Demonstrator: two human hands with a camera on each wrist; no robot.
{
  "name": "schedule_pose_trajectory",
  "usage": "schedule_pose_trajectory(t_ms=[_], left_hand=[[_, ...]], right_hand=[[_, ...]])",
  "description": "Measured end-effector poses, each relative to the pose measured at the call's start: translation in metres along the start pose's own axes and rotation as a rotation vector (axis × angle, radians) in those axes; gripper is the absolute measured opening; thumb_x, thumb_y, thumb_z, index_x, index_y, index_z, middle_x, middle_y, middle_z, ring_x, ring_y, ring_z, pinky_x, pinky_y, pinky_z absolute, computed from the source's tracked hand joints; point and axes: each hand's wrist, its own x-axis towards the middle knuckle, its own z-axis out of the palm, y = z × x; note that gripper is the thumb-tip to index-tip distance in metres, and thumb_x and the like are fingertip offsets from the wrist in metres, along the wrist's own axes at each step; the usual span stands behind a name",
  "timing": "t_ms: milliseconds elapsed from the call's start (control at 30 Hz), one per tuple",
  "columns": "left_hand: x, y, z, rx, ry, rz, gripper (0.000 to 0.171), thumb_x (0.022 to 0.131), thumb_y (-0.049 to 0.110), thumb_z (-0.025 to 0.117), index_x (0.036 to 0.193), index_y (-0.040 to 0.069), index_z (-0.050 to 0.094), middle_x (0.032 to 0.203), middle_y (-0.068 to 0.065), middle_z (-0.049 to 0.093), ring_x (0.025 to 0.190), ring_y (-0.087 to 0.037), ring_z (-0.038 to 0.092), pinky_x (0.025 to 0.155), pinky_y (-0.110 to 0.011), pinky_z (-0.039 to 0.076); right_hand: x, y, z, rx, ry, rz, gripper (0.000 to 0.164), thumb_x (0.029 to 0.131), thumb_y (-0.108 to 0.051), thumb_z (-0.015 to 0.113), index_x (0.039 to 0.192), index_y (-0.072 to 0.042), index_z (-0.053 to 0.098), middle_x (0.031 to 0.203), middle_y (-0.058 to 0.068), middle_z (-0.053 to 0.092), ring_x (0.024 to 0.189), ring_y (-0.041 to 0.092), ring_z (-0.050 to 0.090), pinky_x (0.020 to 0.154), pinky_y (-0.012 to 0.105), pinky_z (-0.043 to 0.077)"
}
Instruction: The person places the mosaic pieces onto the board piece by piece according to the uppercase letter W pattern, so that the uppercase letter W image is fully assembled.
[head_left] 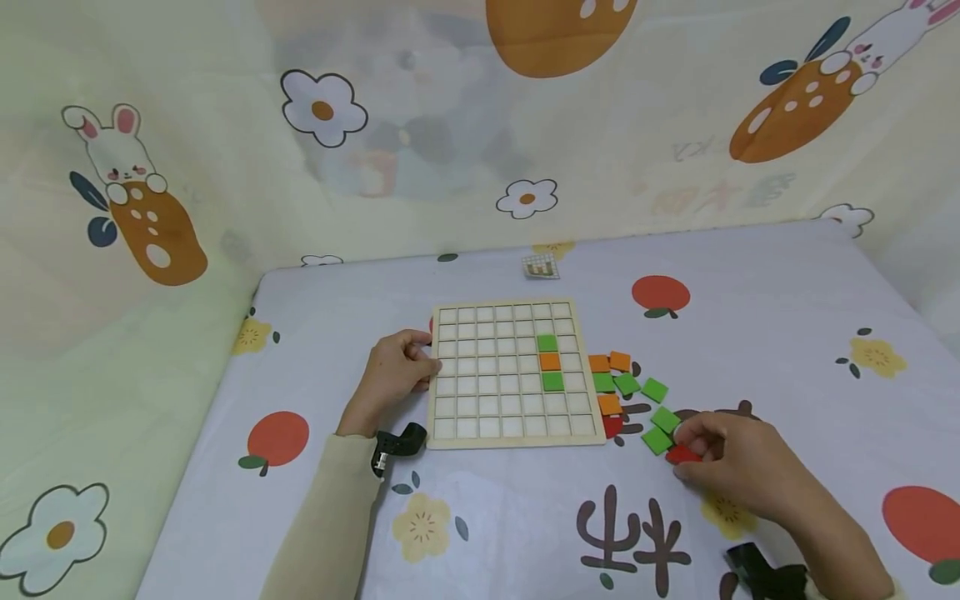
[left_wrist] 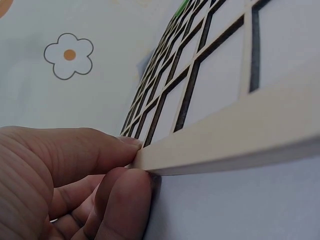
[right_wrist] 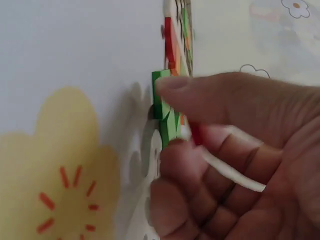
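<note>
A square wooden grid board (head_left: pixel 517 442) lies on the cloth. In one of its right-hand columns sit a green tile, an orange tile (head_left: pixel 550 362) and another green tile. My left hand (head_left: pixel 392 372) pinches the board's left edge between thumb and fingers; the left wrist view shows the rim between them. To the right of the board, my right hand (head_left: pixel 746 462) holds a red tile (head_left: pixel 684 455) between thumb and fingertips. Its fingers partly cover that tile, and the right wrist view is blurred. Green tiles (head_left: pixel 657 441) lie right beside those fingertips.
More loose tiles lie along the board's right side: green, orange (head_left: pixel 610 405) and a red one (head_left: pixel 612 426) partly hidden. Behind the board is a small clear packet (head_left: pixel 541 267). Printed cloth covers the table (head_left: pixel 495 533), and a printed curtain (head_left: pixel 442 167) hangs behind.
</note>
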Motion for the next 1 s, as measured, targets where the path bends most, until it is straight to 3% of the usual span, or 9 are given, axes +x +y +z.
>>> schedule_pose_trajectory(t_ms=[167, 367, 733, 1000], left_hand=[[-0.001, 0.001, 0.0, 0.006, 0.01, -0.001, 0.042, 0.091, 0.001, 0.077, 0.131, -0.001, 0.064, 0.086, -0.009, 0.066, 0.065, -0.014, 0.065, 0.06, -0.023, 0.057], [-0.001, -0.001, -0.001, 0.003, 0.004, 0.004, 0.044, 0.091, 0.001, 0.077, 0.132, -0.001, 0.063, 0.087, -0.009, 0.066, 0.066, -0.014, 0.066, 0.06, -0.023, 0.058], [0.002, -0.001, 0.001, 0.004, -0.003, -0.01, 0.045, 0.091, 0.003, 0.077, 0.134, 0.0, 0.063, 0.085, -0.008, 0.066, 0.064, -0.015, 0.066, 0.058, -0.023, 0.058], [0.001, 0.0, 0.0, 0.007, 0.008, -0.02, 0.045, 0.091, 0.003, 0.078, 0.133, 0.0, 0.063, 0.086, -0.009, 0.065, 0.065, -0.015, 0.066, 0.059, -0.023, 0.057]], right_hand=[[0.005, -0.013, 0.0, 0.059, 0.008, -0.15, 0.031, 0.076, -0.016, 0.094, 0.1, -0.014, 0.075, 0.08, -0.005, 0.06, 0.074, 0.013, 0.053, 0.06, 0.022, 0.047], [0.03, -0.038, 0.002, 0.093, -0.079, -0.285, 0.031, 0.077, -0.009, 0.092, 0.101, -0.013, 0.073, 0.083, -0.004, 0.057, 0.078, 0.014, 0.053, 0.062, 0.022, 0.048], [0.078, -0.067, 0.006, 0.142, -0.229, -0.361, 0.026, 0.077, -0.005, 0.09, 0.093, -0.015, 0.071, 0.076, -0.001, 0.054, 0.073, 0.018, 0.053, 0.06, 0.024, 0.045], [0.096, -0.081, 0.008, 0.143, -0.326, -0.307, 0.026, 0.079, -0.006, 0.09, 0.099, -0.012, 0.074, 0.078, 0.001, 0.056, 0.079, 0.021, 0.053, 0.062, 0.027, 0.047]])
